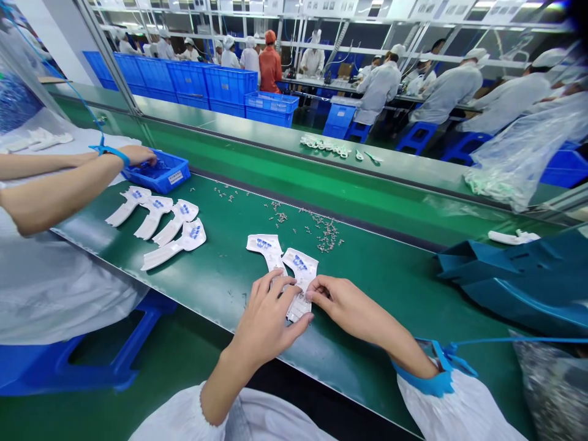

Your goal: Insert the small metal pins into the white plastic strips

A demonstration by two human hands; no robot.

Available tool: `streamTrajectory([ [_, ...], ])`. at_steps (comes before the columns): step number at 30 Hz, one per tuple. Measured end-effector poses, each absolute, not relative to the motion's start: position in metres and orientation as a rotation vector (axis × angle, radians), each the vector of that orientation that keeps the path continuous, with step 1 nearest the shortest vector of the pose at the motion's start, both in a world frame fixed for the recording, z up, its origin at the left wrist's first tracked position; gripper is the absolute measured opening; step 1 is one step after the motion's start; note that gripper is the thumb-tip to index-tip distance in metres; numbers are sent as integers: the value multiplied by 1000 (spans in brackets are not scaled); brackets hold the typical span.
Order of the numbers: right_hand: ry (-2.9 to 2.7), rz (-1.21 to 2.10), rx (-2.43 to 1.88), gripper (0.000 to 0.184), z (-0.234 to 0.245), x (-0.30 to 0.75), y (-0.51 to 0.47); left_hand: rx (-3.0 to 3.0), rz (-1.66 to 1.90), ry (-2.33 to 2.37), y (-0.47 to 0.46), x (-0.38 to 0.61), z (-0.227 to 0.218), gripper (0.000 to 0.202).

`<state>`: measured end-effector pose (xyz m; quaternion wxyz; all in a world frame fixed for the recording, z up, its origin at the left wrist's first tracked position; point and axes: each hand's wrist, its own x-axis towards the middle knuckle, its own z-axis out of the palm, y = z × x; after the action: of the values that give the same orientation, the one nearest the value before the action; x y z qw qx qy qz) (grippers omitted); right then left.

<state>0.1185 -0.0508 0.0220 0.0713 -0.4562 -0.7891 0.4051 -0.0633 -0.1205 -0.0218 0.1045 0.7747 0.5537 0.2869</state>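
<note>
Spread wide, the left hand (269, 312) rests on a white piece (305, 279) on the green table (381, 275), likely keeping it steady; the right hand's (346, 303) tips press together at its edge, maybe pinching something too small to tell.

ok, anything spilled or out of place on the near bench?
Mildly: small metallic-looking bits lie loose in scattered clumps on the green bench, beyond the white shell under the left hand, with no tray beneath them. Could be deliberate. No damage I can see.
</note>
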Motion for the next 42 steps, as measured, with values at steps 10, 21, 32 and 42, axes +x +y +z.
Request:
streamTrajectory([
  [10, -2354, 1208, -1408, 20, 19, 119, -51, 2291, 845, 1613, -120, -63, -21, 30],
  [21, -1672, 1725, -1381, 34, 9, 115, -50, 2276, 873, 1612, -120, -65, -22, 34],
  [32, -1429, 1811, -1275, 79, 1, 103, -54, 2245, 893, 1649, -121, -65, -23, 35],
  [42, -1271, 1972, -1209, 88, 13, 111, -55, 2246, 941, 1624, -121, -65, -22, 37],
])
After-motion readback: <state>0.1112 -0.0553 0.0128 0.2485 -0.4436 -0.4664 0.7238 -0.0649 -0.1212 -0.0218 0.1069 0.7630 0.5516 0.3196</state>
